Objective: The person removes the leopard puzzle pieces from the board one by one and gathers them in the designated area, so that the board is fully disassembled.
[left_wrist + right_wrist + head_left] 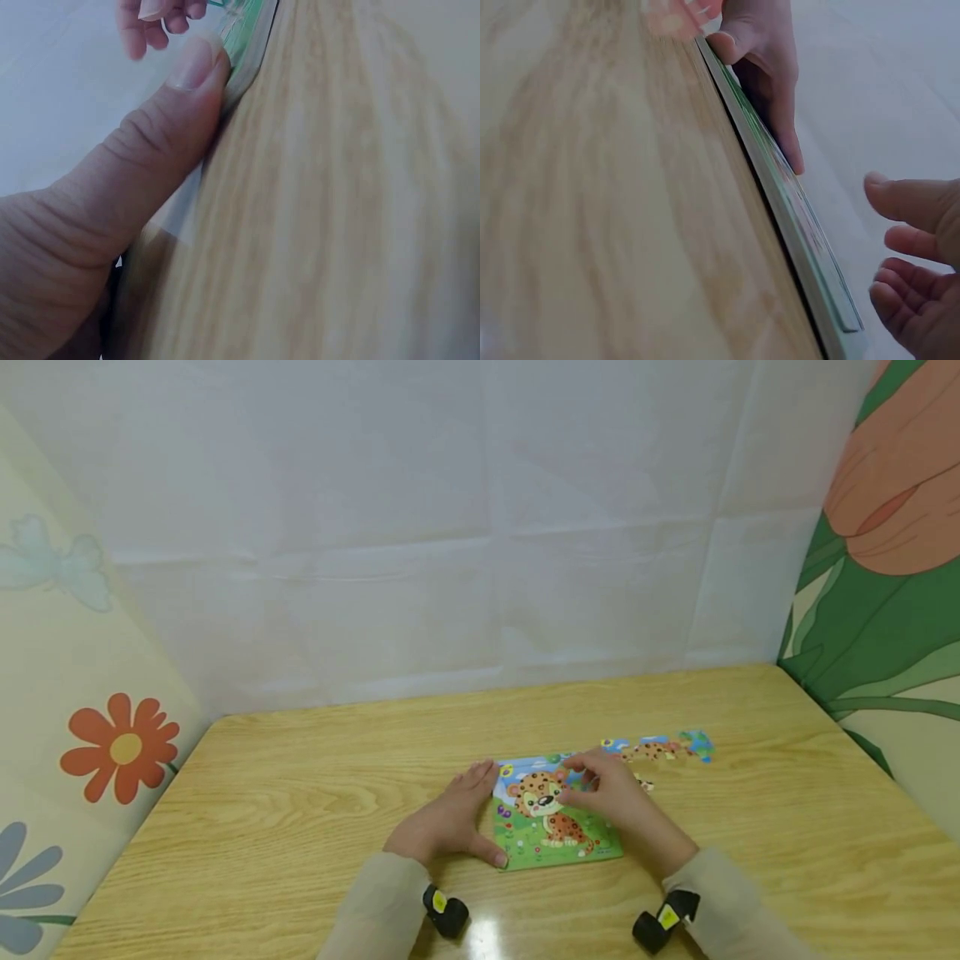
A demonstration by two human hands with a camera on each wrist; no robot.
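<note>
A square picture puzzle (558, 827) with a cartoon leopard on green grass lies flat on the wooden table. My left hand (457, 814) rests against its left side, fingers stretched toward the top corner and thumb at the bottom corner; in the left wrist view that thumb (169, 112) touches the board's edge. Over the board's right part hovers my right hand (618, 789), its thumb and fingertips apart. The right wrist view shows nothing between the fingers of this right hand (922, 255). Part of the puzzle's right side is hidden beneath it.
Several loose puzzle pieces (652, 750), blue and spotted orange, lie behind and right of the board. Another small piece (645, 784) sits just beyond my right hand. A white cloth (450, 543) hangs behind the table (300, 793), with flower-painted panels on both sides.
</note>
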